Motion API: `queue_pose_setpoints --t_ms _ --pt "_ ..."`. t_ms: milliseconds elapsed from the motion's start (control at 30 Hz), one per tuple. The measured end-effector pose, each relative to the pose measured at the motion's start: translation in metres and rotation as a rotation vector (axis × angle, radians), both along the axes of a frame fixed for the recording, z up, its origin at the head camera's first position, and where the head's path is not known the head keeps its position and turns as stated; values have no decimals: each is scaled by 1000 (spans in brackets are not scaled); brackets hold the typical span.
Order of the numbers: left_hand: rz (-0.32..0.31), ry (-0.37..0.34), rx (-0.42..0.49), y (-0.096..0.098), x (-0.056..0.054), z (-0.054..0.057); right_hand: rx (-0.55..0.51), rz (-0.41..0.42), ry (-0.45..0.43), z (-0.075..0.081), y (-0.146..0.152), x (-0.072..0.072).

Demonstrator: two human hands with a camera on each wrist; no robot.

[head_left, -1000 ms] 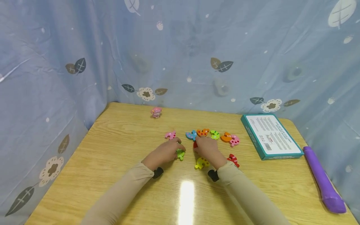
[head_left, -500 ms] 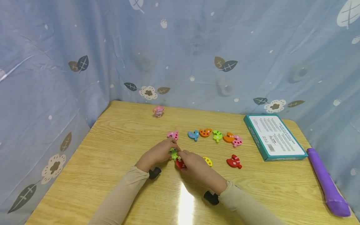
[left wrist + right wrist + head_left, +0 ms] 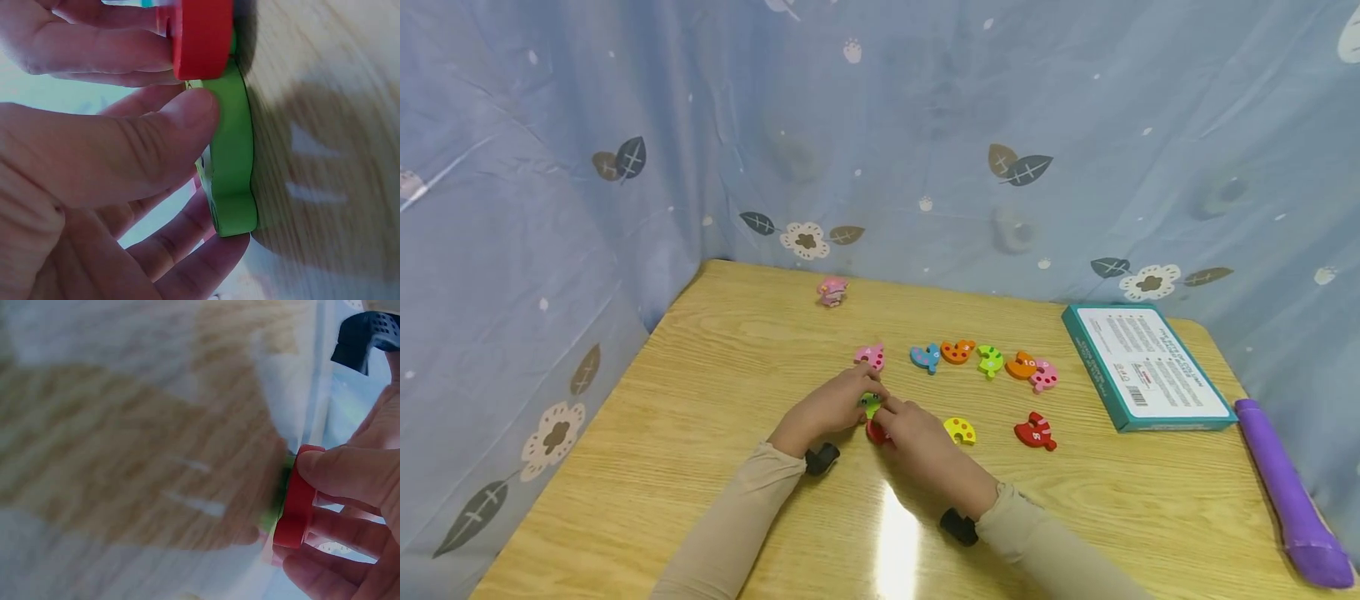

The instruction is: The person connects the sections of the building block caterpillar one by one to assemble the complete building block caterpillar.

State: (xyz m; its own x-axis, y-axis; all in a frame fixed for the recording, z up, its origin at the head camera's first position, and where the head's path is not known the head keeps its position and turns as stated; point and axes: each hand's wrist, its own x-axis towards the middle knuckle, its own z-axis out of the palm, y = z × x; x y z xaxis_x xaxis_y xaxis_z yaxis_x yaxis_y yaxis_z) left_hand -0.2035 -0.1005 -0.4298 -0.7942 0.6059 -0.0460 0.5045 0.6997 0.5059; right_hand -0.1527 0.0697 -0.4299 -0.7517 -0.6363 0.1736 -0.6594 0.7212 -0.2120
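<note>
My left hand [image 3: 829, 410] holds a green wooden puzzle piece [image 3: 232, 140] with a face and eyes, thumb along one side and fingers on the other. It stands low over the wooden table. Between the thumb and fingers of my right hand [image 3: 931, 450] is a curved red puzzle piece [image 3: 297, 503]. In the left wrist view the red piece overlaps the upper end of the green one, right at its edge. A pink dotted piece [image 3: 870, 356] lies just beyond my left fingers. To the right of my right hand lies a yellow dotted piece [image 3: 960, 430].
A row of blue [image 3: 926, 357], orange, green and pink pieces lies toward the back. A red striped piece [image 3: 1036, 432] sits at the right. Further right are a teal-edged box [image 3: 1150, 367] and a purple microphone-shaped object [image 3: 1292, 500]. A small pink figure [image 3: 832, 292] stands at the back.
My right hand has brought the red piece left and nearer, over to the green piece. My left hand and the green piece have shifted slightly left. The head view has turned a little.
</note>
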Motion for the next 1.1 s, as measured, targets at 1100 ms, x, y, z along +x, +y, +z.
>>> queue_pose_setpoints --t_ms 1100 --pt "37 -22 -15 2 -2 -1 -165 -299 -42 38 54 -5"
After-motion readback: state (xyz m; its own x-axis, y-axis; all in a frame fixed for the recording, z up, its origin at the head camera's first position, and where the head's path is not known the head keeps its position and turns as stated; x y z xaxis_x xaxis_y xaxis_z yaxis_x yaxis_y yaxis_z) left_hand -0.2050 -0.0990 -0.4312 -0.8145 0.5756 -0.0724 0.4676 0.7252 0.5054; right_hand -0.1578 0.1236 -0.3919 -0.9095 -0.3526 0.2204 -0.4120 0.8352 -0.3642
